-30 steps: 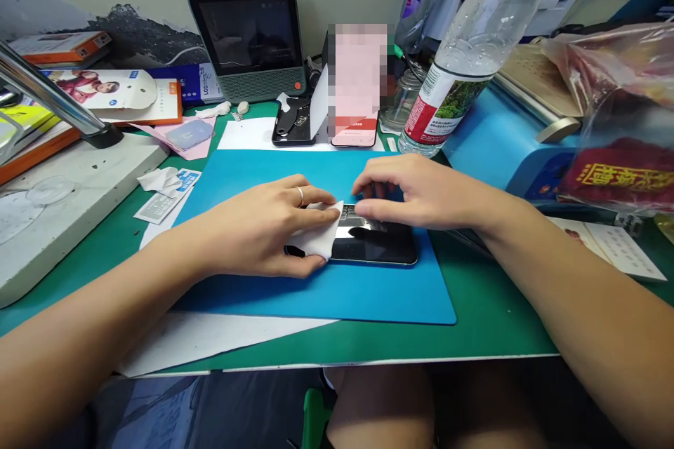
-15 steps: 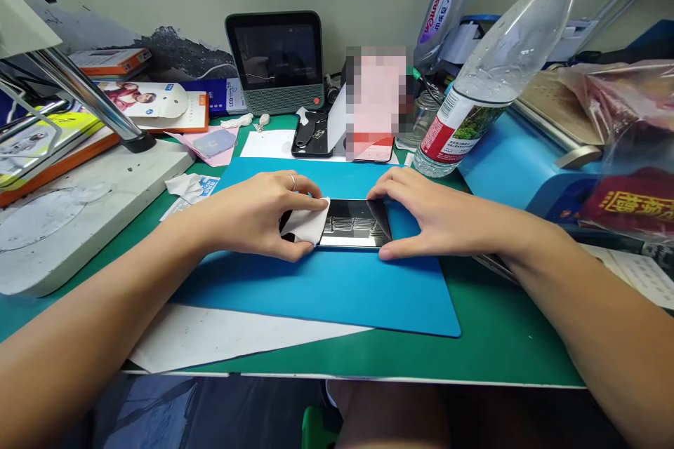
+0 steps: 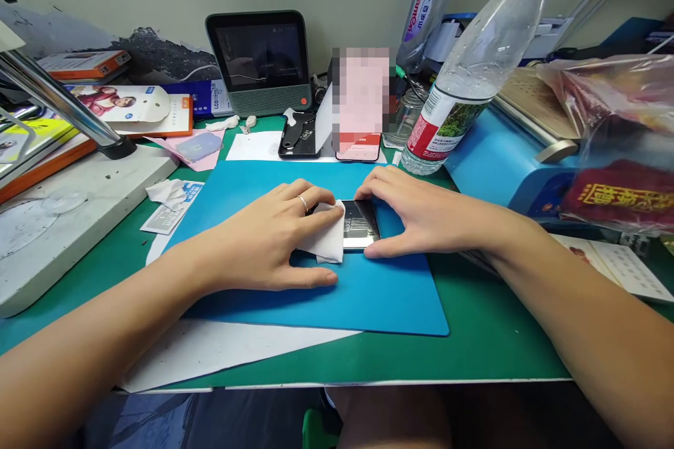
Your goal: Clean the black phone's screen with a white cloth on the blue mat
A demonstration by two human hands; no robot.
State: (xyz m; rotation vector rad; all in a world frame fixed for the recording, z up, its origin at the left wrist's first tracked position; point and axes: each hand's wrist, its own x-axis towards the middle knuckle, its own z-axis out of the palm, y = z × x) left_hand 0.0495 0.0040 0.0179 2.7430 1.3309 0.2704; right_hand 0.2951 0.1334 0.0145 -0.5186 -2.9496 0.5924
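Observation:
A phone (image 3: 360, 226) lies flat on the blue mat (image 3: 316, 303), its glossy dark face up and reflecting light. My left hand (image 3: 279, 231) presses a folded white wipe (image 3: 327, 233) onto the phone with its fingers, while its thumb is stretched out over the mat, off the phone. The wipe and fingers hide the phone's left part. My right hand (image 3: 408, 214) grips the phone's right end between the thumb at the near edge and the fingers at the far edge.
Behind the mat stand a smart display (image 3: 258, 59), a propped-up phone (image 3: 361, 105) and a leaning water bottle (image 3: 458, 95). A white lamp base (image 3: 84, 217) is at left, beside a crumpled wipe (image 3: 167, 192). A blue machine (image 3: 500, 161) and a plastic bag (image 3: 626, 147) fill the right.
My left hand has slid the wipe to the right across the phone, and its thumb has come away from the near edge. My right hand keeps its hold. The view has shifted slightly.

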